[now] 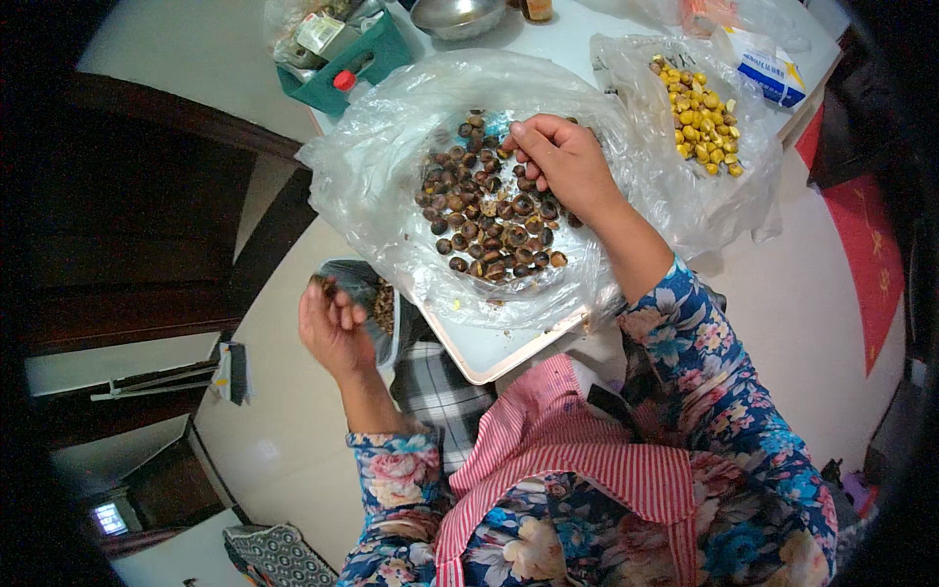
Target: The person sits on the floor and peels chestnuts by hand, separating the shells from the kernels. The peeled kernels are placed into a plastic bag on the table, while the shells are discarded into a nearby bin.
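Note:
Dark brown chestnuts (pixel 477 213), many with split shells, lie spread on a large clear plastic bag (pixel 367 176) on the table before me. Above their upper right part is my right hand (pixel 565 158), its fingers curled and thumb near the index finger. Whether something sits between those fingertips is hidden. My left hand (pixel 334 326) is off the table's left side, over the edge of a bin (pixel 396 330) lined with a dark bag. A small brown piece, apparently shell (pixel 325 285), shows at its blurred fingertips. Brown shell scraps (pixel 383 304) fill part of the bin.
Peeled yellow chestnuts (pixel 700 121) lie on another clear bag (pixel 741 202) at the right. Beyond are a blue-and-white packet (pixel 770 73), a metal bowl (pixel 458 18) and a green basket (pixel 352 70) with a red-capped bottle (pixel 348 82). The table's white corner (pixel 480 367) points towards me.

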`<state>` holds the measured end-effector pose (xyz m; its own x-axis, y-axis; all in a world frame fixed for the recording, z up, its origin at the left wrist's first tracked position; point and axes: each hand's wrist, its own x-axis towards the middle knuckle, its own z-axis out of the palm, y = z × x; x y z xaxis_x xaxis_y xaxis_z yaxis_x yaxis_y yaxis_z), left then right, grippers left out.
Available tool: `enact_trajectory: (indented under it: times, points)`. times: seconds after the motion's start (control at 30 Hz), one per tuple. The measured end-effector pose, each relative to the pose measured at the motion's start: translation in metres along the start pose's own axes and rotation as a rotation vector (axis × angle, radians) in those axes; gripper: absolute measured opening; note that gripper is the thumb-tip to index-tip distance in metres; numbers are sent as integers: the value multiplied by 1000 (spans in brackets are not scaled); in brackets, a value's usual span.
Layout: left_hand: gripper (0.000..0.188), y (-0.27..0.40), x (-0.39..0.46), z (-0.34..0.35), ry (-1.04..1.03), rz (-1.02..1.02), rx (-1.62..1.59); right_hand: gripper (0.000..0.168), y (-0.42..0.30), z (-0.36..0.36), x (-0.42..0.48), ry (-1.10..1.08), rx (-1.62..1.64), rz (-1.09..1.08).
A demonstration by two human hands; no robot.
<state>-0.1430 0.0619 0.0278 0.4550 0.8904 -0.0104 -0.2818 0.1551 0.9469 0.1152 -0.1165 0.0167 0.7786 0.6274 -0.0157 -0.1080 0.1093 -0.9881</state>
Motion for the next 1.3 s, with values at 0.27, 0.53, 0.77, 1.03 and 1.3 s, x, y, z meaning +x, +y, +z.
enact_trajectory:
  times: [0.27,0.53,0.77,1.03,1.3]
  points:
    - [27,-7,5,-76,202,468,1167,22,10,-2,-1,5,-85,-81]
    - [12,-21,0,93,-382,557,994,16,12,-2,-1,30,-283,-248]
    - [13,-52,23,141,-510,620,1085,13,11,-8,0,46,-358,-277]
    - [21,-43,19,112,-540,363,1062,12,12,-5,-1,-33,-423,-268]
    - [17,-52,13,121,-534,439,1203,12,18,5,-1,-65,-500,-269]
